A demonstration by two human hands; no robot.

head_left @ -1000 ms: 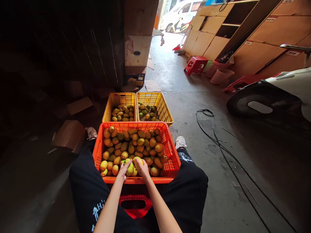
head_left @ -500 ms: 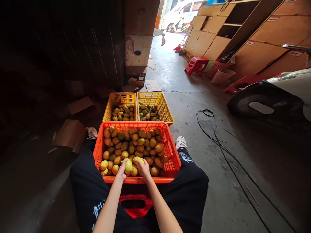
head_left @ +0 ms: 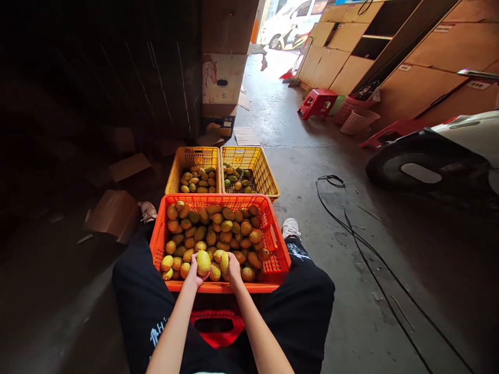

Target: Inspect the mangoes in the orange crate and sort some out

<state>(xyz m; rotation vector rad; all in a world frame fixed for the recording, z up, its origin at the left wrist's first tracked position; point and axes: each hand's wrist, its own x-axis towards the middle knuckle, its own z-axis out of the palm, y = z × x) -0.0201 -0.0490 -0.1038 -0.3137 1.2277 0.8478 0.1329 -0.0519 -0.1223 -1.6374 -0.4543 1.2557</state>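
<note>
My left hand (head_left: 195, 271) is closed around a plump yellow-green mango (head_left: 203, 263), holding it from the left and below. Another yellow mango (head_left: 224, 264), longer and tipped upright, sits in my right hand (head_left: 234, 270), whose fingers wrap its right side. Both hands are just over the near edge of a red-orange plastic crate (head_left: 220, 287), a small gap between them. Many yellow, green and brownish mangoes (head_left: 225, 226) fill this crate, which stands between my knees.
Beyond the red-orange crate are two yellow crates, left (head_left: 171, 171) and right (head_left: 268, 174), with fewer mangoes. A red stool (head_left: 317, 104), black cable (head_left: 351, 228) and scooter wheel (head_left: 409, 169) are on the right. Cardboard pieces (head_left: 113, 214) lie at left.
The left mango is turned and raised slightly, showing more of its face. The right one is tilted more upright as my right hand rolls inward. The view shifts a little.
</note>
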